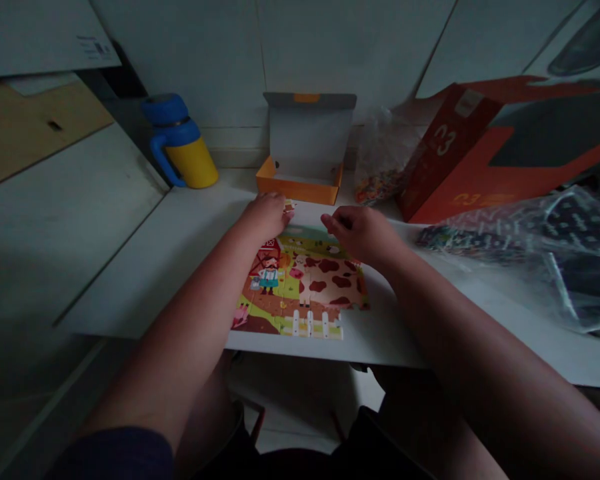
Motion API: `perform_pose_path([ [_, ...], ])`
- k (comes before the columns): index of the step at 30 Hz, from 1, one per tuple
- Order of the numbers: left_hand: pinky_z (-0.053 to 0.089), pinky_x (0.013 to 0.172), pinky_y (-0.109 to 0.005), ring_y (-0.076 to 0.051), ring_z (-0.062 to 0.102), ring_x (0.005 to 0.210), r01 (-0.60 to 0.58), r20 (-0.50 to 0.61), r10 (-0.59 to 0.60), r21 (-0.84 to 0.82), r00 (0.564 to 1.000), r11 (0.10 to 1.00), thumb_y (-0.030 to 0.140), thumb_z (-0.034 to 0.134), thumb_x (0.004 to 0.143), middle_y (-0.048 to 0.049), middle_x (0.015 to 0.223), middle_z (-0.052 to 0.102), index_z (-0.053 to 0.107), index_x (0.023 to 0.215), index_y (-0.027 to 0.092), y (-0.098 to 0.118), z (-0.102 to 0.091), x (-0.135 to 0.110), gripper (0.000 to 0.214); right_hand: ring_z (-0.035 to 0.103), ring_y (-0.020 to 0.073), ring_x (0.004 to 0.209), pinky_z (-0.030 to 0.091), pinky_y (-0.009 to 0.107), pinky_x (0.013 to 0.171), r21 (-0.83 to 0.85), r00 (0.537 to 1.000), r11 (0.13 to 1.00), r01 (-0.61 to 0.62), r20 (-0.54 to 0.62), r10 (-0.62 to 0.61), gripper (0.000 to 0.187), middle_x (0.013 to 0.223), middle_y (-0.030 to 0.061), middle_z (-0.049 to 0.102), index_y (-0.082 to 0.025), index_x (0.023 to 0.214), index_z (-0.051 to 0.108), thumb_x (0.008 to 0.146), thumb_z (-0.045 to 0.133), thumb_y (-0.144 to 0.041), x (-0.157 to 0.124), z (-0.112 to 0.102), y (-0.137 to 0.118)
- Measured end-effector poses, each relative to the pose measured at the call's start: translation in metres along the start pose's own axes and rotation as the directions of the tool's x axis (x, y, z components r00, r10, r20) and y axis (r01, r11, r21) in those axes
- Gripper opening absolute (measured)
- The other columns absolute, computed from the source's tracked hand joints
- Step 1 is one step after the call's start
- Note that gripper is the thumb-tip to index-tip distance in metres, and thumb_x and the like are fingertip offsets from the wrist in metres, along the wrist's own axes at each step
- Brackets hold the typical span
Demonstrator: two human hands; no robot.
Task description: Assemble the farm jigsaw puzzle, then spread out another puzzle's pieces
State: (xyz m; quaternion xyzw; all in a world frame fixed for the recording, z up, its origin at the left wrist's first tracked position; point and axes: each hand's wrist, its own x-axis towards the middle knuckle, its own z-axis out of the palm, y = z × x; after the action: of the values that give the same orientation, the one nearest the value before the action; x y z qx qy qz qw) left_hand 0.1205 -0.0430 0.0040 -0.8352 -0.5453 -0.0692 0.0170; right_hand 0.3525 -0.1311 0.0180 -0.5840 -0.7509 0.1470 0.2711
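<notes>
A partly joined jigsaw puzzle (325, 280) lies on the white table, showing a spotted cow, a farmer, a red barn and a fence. Its lower right corner has a gap with a stepped edge. My left hand (269, 212) is at the puzzle's upper left, fingers closed around a small puzzle piece (290, 205) that shows past the fingertips. My right hand (363, 230) is over the upper right edge, fingers curled with the thumb pointing left. Whatever may be inside its fingers is hidden.
Behind the puzzle stands an open orange box (300, 188) with its lid up. A blue and yellow jug (187, 150) stands back left. At right are a plastic bag of pieces (380, 183), a large red box (450, 160) and another clear bag (510, 233). The table's front edge (325, 357) is close.
</notes>
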Motion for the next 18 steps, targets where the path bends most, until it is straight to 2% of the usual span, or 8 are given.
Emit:
perform_pose_path([
  [3, 0.049, 0.105, -0.043, -0.034, 0.062, 0.127, 0.062, -0.008, -0.062, -0.026, 0.998, 0.998, 0.036, 0.062, 0.103, -0.0186, 0.131, 0.069, 0.069, 0.122, 0.014, -0.009, 0.011, -0.002, 0.029, 0.041, 0.0128, 0.057, 0.026, 0.032, 0.060, -0.003, 1.000, 1.000, 0.000, -0.003, 0.000, 0.046, 0.060, -0.0011, 0.052, -0.021, 0.070, 0.059, 0.102, 0.056, -0.054, 0.000, -0.001, -0.003],
  [6, 0.049, 0.102, -0.043, -0.033, 0.064, 0.123, 0.082, -0.019, -0.084, -0.105, 0.996, 0.991, 0.034, 0.070, 0.097, -0.0159, 0.128, 0.070, 0.068, 0.115, 0.018, -0.018, 0.011, -0.005, 0.024, 0.040, 0.0126, 0.057, 0.027, 0.032, 0.061, -0.006, 1.000, 1.000, -0.019, 0.015, 0.019, 0.046, 0.061, -0.0006, 0.054, -0.021, 0.070, 0.058, 0.102, 0.056, -0.052, 0.000, -0.001, -0.006],
  [9, 0.051, 0.096, -0.039, -0.030, 0.067, 0.112, 0.097, -0.013, -0.103, -0.237, 0.995, 0.967, 0.032, 0.079, 0.090, -0.0147, 0.120, 0.072, 0.065, 0.118, 0.018, -0.027, 0.010, -0.006, 0.034, 0.040, 0.0126, 0.057, 0.027, 0.032, 0.061, -0.003, 0.999, 1.000, -0.013, 0.032, 0.013, 0.047, 0.063, -0.0002, 0.055, -0.021, 0.070, 0.058, 0.104, 0.055, -0.053, 0.000, -0.001, -0.006],
  [14, 0.049, 0.078, -0.034, -0.023, 0.068, 0.087, 0.183, -0.027, -0.221, -0.470, 0.975, 0.864, 0.025, 0.089, 0.077, -0.0071, 0.103, 0.073, 0.064, 0.121, 0.020, -0.039, 0.011, -0.007, 0.051, 0.041, 0.0126, 0.057, 0.027, 0.032, 0.061, -0.018, 0.999, 1.000, -0.011, 0.038, 0.011, 0.047, 0.063, -0.0003, 0.056, -0.021, 0.070, 0.059, 0.104, 0.056, -0.053, 0.000, -0.001, -0.006],
  [18, 0.048, 0.074, -0.031, -0.019, 0.066, 0.079, 0.155, -0.078, -0.266, -0.644, 0.961, 0.749, 0.020, 0.080, 0.085, -0.0042, 0.091, 0.074, 0.071, 0.109, 0.020, -0.039, 0.012, -0.003, 0.026, 0.045, 0.0130, 0.058, 0.028, 0.032, 0.061, -0.020, 0.998, 1.000, -0.011, 0.056, 0.013, 0.045, 0.064, 0.0008, 0.060, -0.020, 0.072, 0.062, 0.104, 0.057, -0.051, 0.000, -0.001, -0.006],
])
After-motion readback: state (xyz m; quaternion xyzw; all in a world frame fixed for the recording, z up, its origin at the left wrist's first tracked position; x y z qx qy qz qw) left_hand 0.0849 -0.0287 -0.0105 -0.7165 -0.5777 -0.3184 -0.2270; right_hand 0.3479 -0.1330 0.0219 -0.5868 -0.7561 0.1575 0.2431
